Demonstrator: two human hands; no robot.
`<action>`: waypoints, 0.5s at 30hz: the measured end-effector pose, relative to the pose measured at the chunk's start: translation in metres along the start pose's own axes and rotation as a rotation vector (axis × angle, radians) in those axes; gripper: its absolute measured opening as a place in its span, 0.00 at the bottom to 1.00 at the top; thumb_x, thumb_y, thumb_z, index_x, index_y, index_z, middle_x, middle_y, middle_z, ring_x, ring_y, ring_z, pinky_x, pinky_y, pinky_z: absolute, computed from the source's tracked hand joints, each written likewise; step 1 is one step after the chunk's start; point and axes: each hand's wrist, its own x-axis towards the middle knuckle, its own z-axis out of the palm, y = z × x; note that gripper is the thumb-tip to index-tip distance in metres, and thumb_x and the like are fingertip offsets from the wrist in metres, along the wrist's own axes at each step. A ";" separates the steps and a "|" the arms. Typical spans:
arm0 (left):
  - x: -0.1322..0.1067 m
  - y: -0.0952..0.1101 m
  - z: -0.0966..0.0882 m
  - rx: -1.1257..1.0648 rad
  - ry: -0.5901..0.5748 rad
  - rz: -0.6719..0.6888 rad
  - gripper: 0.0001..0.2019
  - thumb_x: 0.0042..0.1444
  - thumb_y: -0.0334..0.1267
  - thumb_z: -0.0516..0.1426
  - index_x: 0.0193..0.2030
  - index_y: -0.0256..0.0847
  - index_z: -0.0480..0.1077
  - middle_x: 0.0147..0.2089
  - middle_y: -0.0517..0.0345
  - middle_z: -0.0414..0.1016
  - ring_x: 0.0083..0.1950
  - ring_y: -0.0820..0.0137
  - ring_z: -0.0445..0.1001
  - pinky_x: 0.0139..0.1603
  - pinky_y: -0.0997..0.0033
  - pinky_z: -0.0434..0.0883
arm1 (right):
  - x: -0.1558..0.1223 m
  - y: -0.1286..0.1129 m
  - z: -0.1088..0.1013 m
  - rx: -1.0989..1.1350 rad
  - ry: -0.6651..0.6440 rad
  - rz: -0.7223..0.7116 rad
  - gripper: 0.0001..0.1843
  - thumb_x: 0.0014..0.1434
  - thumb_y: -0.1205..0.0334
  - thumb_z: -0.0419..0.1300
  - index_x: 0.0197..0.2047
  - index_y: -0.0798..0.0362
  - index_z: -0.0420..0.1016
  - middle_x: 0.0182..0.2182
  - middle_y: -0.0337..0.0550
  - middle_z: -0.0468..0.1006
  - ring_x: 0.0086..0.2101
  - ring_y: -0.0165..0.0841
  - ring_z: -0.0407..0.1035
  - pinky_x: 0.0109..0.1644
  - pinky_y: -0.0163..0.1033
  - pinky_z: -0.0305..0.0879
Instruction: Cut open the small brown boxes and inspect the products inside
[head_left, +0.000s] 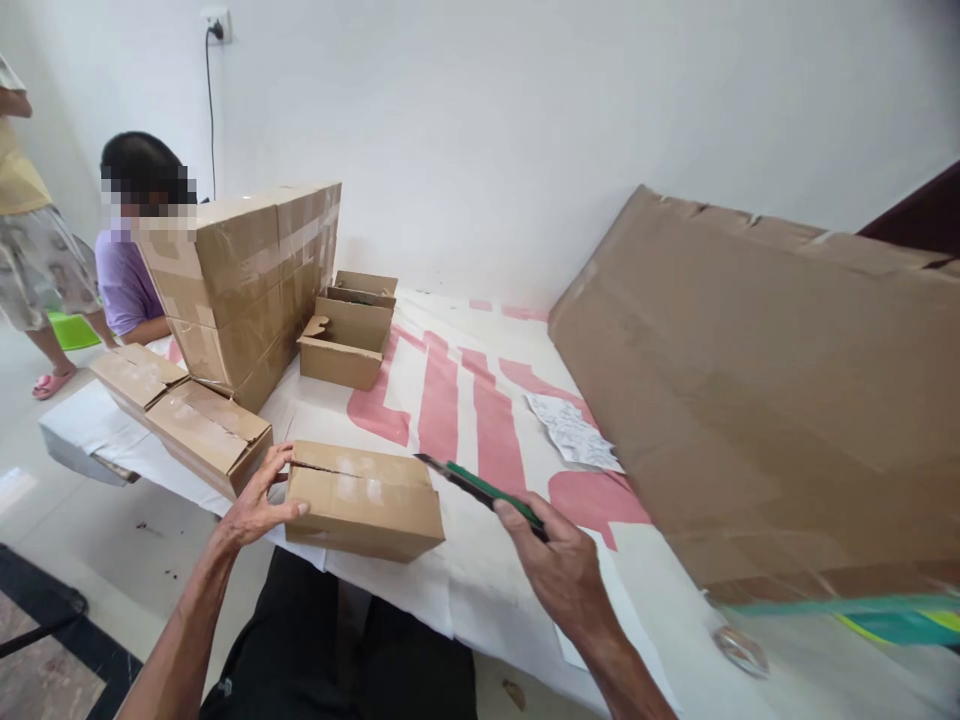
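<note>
My left hand (259, 505) grips the left end of a closed cardboard box (367, 505), its fingers on the top edge and its thumb on the near side. Clear tape crosses the top of this box. In my right hand (551, 560) is a green utility knife (487, 492), its dark blade out and pointing left. The blade tip hangs near the box's right far corner; whether it touches cannot be told. Just left of my left hand lie a taped box (210, 425) and another taped box (139, 375), end to end.
A tall stack of taped boxes (255, 290) stands at left, with an open box (341, 345) beside it. A large cardboard sheet (772, 400) leans at right, near a crumpled paper (574, 432) and a tape roll (740, 650). One person (131, 275) sits behind the stack; another (37, 240) stands.
</note>
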 end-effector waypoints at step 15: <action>-0.003 -0.002 0.006 -0.035 -0.006 -0.001 0.35 0.54 0.51 0.67 0.67 0.45 0.67 0.77 0.44 0.54 0.78 0.47 0.54 0.72 0.51 0.65 | 0.055 -0.119 0.035 -0.071 -0.474 -0.592 0.11 0.72 0.57 0.56 0.41 0.50 0.77 0.34 0.42 0.80 0.35 0.35 0.74 0.40 0.38 0.67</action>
